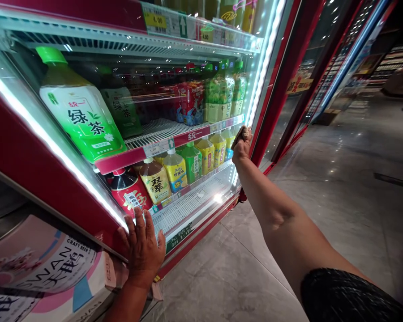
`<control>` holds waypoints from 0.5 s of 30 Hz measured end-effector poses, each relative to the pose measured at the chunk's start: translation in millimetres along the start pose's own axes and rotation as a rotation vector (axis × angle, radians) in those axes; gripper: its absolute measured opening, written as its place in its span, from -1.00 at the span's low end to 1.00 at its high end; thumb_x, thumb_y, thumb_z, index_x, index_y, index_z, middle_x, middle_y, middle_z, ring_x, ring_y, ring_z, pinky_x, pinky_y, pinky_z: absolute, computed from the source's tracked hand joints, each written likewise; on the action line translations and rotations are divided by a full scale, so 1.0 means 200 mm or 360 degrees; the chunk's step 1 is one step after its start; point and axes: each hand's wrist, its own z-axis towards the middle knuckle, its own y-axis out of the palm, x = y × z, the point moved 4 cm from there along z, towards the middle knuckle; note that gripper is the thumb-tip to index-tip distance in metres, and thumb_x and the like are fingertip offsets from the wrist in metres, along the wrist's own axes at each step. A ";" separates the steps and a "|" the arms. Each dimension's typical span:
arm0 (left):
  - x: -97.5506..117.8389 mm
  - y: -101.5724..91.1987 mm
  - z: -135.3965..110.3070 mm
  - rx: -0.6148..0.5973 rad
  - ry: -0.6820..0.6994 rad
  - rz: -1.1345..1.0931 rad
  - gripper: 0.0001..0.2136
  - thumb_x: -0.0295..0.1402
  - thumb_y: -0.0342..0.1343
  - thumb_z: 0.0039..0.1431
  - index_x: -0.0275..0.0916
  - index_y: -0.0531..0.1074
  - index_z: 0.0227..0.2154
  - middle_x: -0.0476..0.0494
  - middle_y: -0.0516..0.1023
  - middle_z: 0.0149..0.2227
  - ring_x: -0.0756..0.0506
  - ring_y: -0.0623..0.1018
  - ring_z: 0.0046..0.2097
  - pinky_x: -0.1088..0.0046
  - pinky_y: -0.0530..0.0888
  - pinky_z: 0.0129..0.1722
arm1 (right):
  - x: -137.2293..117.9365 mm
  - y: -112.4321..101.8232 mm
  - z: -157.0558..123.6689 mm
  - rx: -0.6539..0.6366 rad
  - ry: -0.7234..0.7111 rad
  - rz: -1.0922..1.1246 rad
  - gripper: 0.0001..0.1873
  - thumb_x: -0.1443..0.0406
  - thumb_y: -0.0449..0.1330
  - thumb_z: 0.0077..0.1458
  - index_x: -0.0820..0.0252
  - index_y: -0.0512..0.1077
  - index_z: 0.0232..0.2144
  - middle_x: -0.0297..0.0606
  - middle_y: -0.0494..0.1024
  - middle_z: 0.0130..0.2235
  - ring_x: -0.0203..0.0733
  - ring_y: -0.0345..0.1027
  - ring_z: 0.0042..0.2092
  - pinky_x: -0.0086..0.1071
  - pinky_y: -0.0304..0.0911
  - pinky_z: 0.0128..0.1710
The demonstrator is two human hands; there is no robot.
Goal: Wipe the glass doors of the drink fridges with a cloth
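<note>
My right hand point(243, 144) reaches out to the right side of a drinks fridge's glass door point(188, 197). Its fingers are closed on a crumpled brownish cloth point(245, 131), pressed against the glass near the lit edge. Low on the left, my left hand point(143, 243) is open, fingers spread, at the door's lower left frame. Behind the glass, nearest that hand, stands a red-labelled bottle point(129, 192). A large green tea bottle point(82, 114) leans in view on the shelf above.
Beer cartons point(53, 268) stand against the fridge at lower left. More bottles, such as a yellow-labelled one point(175, 170), line the lower shelf. Red-framed doors point(289, 85) continue to the right, beside a grey tiled floor point(322, 201).
</note>
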 end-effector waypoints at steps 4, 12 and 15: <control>0.01 -0.01 0.00 0.0027 0.0027 0.0027 -0.06 -0.30 0.15 0.30 -0.22 -0.43 0.48 -0.51 -0.25 0.52 -0.51 -0.26 0.52 -0.44 -0.09 0.40 | -0.03 0.01 -0.01 -0.0072 -0.0034 -0.0002 -0.28 0.20 0.07 0.22 0.10 0.13 0.40 -0.27 0.09 0.49 -0.25 -0.21 0.54 -0.08 -0.30 0.53; 0.05 -0.04 0.01 0.0057 0.0008 0.0008 -0.07 -0.35 0.12 0.32 -0.23 -0.46 0.48 -0.53 -0.22 0.52 -0.53 -0.27 0.51 -0.45 -0.07 0.40 | -0.12 0.06 -0.08 -0.0155 -0.0111 -0.0009 -0.27 0.23 0.05 0.21 0.13 0.09 0.41 -0.27 0.03 0.51 -0.28 -0.16 0.52 -0.09 -0.34 0.54; 0.05 -0.04 0.01 0.0058 -0.0002 0.0004 -0.08 -0.36 0.12 0.31 -0.24 -0.46 0.48 -0.53 -0.22 0.52 -0.53 -0.26 0.51 -0.44 -0.07 0.40 | -0.14 0.07 -0.13 -0.0144 -0.0139 -0.0024 -0.31 0.21 0.01 0.26 0.08 0.08 0.41 -0.25 0.01 0.52 -0.26 -0.20 0.53 -0.02 -0.36 0.53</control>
